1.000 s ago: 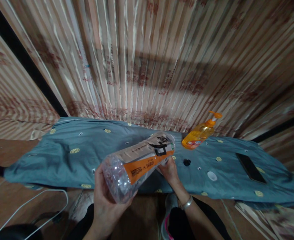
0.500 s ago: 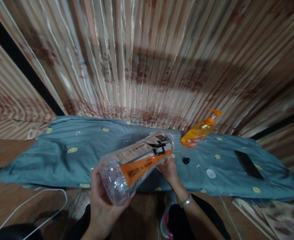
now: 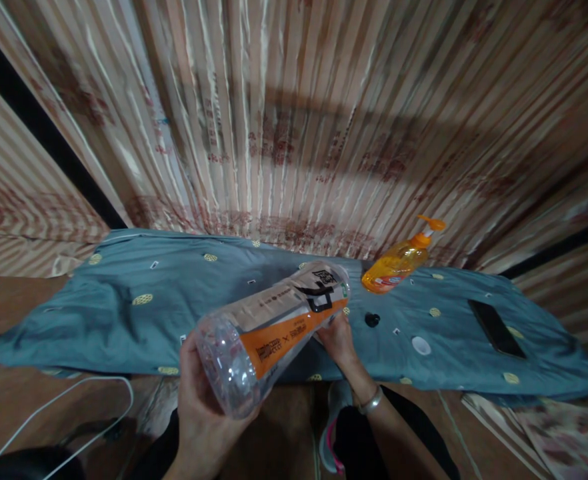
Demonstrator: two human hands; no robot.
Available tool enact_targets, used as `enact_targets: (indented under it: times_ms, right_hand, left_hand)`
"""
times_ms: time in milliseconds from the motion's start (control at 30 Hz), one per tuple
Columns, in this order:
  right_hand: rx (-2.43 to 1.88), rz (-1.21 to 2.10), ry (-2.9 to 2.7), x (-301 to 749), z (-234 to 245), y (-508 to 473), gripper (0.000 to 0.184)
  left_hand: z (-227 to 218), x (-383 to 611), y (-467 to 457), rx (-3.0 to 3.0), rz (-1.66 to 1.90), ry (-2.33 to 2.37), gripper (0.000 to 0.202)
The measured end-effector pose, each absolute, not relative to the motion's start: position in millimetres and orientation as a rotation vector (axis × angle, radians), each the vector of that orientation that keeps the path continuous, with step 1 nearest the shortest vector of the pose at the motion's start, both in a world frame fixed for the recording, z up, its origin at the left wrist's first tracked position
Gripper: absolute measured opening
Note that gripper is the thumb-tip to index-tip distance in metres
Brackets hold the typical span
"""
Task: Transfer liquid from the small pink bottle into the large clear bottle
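Note:
A large clear plastic bottle (image 3: pixel 279 327) with an orange and pale label lies tilted across the middle of the view, held above the blue cloth. My left hand (image 3: pixel 201 400) is wrapped round its base end at the lower left. My right hand (image 3: pixel 338 337) grips it from below near the other end; most of those fingers are hidden behind the bottle. To the right, an orange pump bottle (image 3: pixel 394 267) with yellow-orange liquid stands on the cloth, touched by neither hand. Close to my right hand lies a small black object (image 3: pixel 373 320).
The blue cloth-covered surface (image 3: pixel 99 320) spans the view in front of a striped curtain (image 3: pixel 284 120). On its right side lie a white round cap-like piece (image 3: pixel 421 345) and a black phone (image 3: pixel 497 328). A white cable (image 3: pixel 89 380) loops on the floor at the lower left.
Both hands keep their hold on the bottle. Its base end has dipped very slightly down and to the left; the things on the cloth look unmoved.

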State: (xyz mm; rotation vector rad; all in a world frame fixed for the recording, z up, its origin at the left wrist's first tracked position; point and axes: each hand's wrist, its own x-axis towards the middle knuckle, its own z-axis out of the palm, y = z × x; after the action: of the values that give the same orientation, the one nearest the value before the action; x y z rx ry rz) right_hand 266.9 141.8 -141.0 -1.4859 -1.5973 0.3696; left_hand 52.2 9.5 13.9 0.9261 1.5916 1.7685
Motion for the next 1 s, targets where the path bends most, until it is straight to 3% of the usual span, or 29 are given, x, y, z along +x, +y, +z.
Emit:
enact_targets:
  times_ms: [1000]
  right_hand:
    - [-1.500, 0.363, -1.597, 263.6, -132.0, 138.8, 0.027]
  left_hand:
    - [21.1, 56.0, 11.7, 0.855, 1.770, 1.636, 0.086]
